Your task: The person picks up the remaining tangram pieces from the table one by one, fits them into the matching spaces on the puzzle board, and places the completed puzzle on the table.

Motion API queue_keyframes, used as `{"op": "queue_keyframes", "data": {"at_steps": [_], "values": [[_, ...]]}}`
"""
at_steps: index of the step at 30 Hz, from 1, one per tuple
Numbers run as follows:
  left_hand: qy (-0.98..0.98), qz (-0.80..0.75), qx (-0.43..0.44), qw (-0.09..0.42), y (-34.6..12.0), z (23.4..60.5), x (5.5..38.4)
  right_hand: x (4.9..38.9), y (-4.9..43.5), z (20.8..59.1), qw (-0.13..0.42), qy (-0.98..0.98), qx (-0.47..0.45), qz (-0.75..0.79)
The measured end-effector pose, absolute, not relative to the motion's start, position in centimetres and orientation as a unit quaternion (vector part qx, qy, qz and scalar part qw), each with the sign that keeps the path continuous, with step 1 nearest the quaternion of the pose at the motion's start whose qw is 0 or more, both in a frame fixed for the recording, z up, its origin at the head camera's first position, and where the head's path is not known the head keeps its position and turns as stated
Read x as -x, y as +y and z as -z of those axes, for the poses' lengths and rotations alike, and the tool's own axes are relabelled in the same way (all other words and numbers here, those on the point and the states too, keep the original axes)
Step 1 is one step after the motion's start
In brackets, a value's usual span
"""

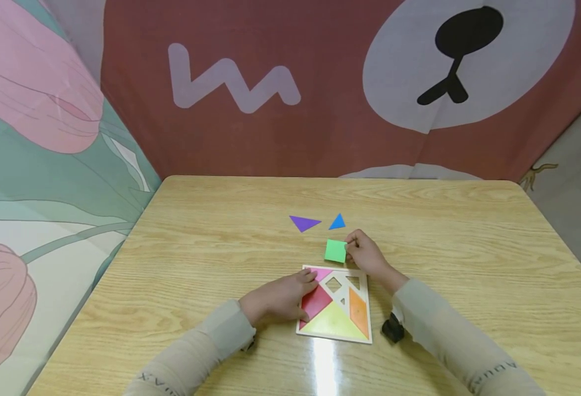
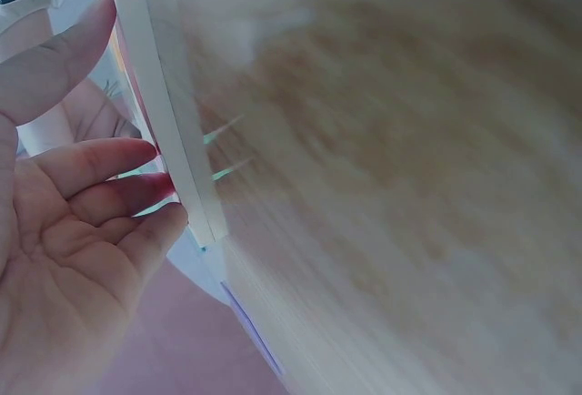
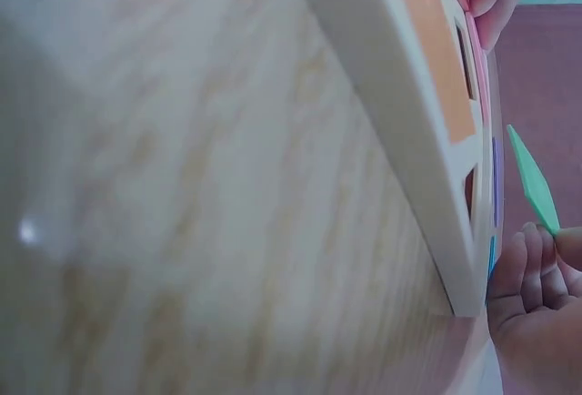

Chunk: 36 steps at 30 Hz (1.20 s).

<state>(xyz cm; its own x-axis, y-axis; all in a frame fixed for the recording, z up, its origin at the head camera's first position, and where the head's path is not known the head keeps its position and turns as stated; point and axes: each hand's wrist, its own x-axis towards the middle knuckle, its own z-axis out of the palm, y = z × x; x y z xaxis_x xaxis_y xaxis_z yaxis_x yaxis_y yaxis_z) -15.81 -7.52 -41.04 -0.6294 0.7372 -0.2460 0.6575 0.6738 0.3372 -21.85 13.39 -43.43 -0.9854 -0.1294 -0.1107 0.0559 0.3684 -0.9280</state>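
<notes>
My right hand [image 1: 367, 256] pinches a green square tile [image 1: 335, 251] by its right edge, just beyond the far edge of a pale puzzle board [image 1: 345, 291]. In the right wrist view the green tile [image 3: 535, 181] is tilted up off the table between thumb and fingers. On the board's left side rests my left hand [image 1: 283, 296], its fingers extended over the pink piece [image 1: 323, 273] and the red triangle [image 1: 316, 304]. The board also holds a yellow triangle [image 1: 335, 322] and an orange parallelogram [image 1: 358, 312]. Several cut-out holes show in its upper part.
A purple triangle [image 1: 304, 223] and a small blue triangle [image 1: 338, 221] lie on the wooden table [image 1: 221, 220] beyond the board. A printed cloth [image 1: 320, 137] hangs behind the table's far edge. Dark wrist gear [image 1: 393, 329] sits under the right sleeve.
</notes>
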Motion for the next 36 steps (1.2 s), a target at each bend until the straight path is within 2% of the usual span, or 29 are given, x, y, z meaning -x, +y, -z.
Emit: {"op": "queue_keyframes", "data": {"at_steps": [36], "values": [[0.892,-0.112,-0.398,0.183,-7.5,41.1,15.9,20.8,14.1,43.1,0.145,0.816,0.106,0.55]]}}
